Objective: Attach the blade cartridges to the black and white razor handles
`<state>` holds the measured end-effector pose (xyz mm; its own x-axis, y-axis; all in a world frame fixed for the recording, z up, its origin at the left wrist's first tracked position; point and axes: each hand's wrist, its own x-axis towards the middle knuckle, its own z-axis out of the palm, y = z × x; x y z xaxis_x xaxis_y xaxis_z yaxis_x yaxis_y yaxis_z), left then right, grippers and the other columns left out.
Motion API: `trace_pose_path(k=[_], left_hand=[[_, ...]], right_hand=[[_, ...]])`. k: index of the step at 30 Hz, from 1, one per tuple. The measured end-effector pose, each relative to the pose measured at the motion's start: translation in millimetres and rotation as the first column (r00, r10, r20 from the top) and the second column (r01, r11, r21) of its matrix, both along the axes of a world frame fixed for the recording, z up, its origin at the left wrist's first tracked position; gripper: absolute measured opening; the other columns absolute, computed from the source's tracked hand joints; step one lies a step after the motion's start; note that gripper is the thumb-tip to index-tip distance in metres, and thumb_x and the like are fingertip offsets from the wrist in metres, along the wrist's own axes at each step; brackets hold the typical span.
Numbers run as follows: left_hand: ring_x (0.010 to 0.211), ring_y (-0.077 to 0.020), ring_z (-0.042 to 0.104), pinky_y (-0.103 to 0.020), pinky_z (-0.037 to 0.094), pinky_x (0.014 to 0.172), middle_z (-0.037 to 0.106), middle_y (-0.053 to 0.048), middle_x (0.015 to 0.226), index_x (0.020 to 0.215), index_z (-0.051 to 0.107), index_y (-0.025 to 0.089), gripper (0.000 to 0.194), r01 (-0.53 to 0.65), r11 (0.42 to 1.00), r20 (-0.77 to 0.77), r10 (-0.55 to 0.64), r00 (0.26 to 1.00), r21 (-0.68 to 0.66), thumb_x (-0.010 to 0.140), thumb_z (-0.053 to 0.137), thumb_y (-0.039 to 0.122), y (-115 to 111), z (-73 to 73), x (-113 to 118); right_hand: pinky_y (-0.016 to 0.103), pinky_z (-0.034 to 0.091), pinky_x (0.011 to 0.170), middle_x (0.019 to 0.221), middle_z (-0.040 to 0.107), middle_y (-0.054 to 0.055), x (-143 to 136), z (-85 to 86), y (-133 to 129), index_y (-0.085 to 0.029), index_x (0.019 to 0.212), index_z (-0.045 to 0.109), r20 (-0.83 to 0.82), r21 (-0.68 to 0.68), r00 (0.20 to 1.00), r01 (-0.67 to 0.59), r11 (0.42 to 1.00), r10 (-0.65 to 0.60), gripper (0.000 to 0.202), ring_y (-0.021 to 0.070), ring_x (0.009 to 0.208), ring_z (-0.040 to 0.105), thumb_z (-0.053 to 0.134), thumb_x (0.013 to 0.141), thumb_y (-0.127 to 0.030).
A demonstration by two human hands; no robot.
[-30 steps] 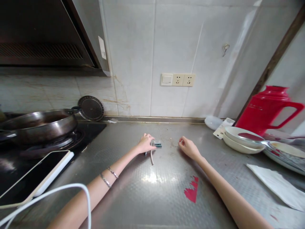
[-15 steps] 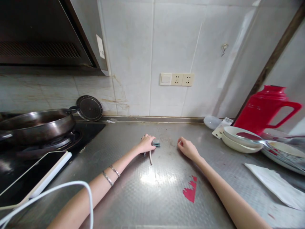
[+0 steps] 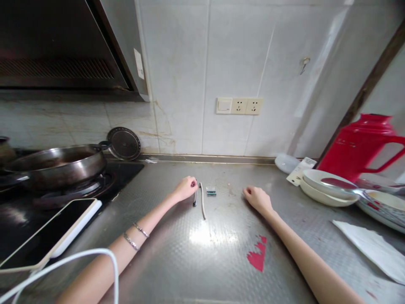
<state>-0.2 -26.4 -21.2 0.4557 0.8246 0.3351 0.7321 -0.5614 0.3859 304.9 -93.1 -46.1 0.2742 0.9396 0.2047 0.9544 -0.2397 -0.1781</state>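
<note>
My left hand (image 3: 186, 188) rests on the steel counter with its fingers curled closed; no object shows in it. Right beside its fingers lies a slim dark stick-like piece (image 3: 195, 200), partly hidden by the hand. Just to the right is a short whitish cord-like strip (image 3: 203, 202). A small clear and teal piece (image 3: 211, 192), too small to name, lies a little farther right, apart from both hands. Across the gap, my right hand (image 3: 258, 199) sits on the counter in a loose fist, with nothing visible in it.
On the left are a phone (image 3: 47, 236), a white cable (image 3: 95, 252) and a pan (image 3: 60, 164) on the stove. A torn red patch (image 3: 257, 255) marks the steel counter (image 3: 177, 261). Stacked bowls (image 3: 325, 192), a red thermos (image 3: 354, 147) and white paper (image 3: 370, 249) are at right.
My left hand has let go of the small clear and teal piece and drawn back to the left, its fingers closing. My right hand stays in place; the view has shifted slightly.
</note>
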Motion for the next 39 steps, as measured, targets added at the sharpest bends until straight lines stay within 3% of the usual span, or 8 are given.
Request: trace_pose_path(k=[4,10,22,39], left_hand=[[0.065,-0.0151,0.056,-0.023,0.035,0.058,0.064,-0.005,0.069,0.067,0.062,0.015,0.025,-0.206,0.974,-0.117,0.195,0.974,-0.098,0.077,0.044,0.029,5.1,-2.7,-27.1],[0.071,-0.0197,0.060,-0.026,0.036,0.058,0.067,-0.008,0.075,0.069,0.063,0.017,0.025,-0.355,0.934,-0.254,0.336,0.907,-0.032,0.077,0.043,0.030,2.2,-16.4,-43.5],[0.083,-0.0237,0.062,-0.032,0.042,0.069,0.067,-0.011,0.086,0.084,0.063,0.019,0.029,-0.378,0.925,-0.351,0.363,0.863,0.026,0.084,0.036,0.030,-9.7,-16.5,-38.1],[0.083,-0.0218,0.062,-0.030,0.041,0.070,0.067,-0.010,0.086,0.085,0.064,0.019,0.030,-0.398,0.917,-0.368,0.374,0.851,0.011,0.084,0.036,0.030,-12.3,-11.9,-36.7]], right_hand=[[0.024,0.032,0.053,0.079,0.066,0.011,2.6,-1.1,0.9,-0.018,0.073,0.066,0.056,-0.037,0.998,-0.034,0.999,0.036,0.045,0.0197,0.072,0.060,0.030,0.086,-0.041],[0.023,0.030,0.051,0.076,0.067,0.010,1.7,-2.5,1.5,-0.018,0.070,0.065,0.113,-0.056,0.991,-0.065,0.996,0.071,0.043,0.0191,0.071,0.062,0.032,0.085,-0.039],[0.024,0.032,0.053,0.077,0.067,0.010,-0.9,0.6,0.3,-0.019,0.071,0.066,0.097,-0.076,0.992,-0.068,0.995,0.076,0.040,0.0199,0.071,0.061,0.033,0.084,-0.038],[0.024,0.031,0.052,0.077,0.067,0.009,-0.7,2.3,-0.2,-0.020,0.070,0.065,0.076,-0.086,0.995,-0.065,0.994,0.072,0.040,0.0190,0.070,0.060,0.033,0.085,-0.039]])
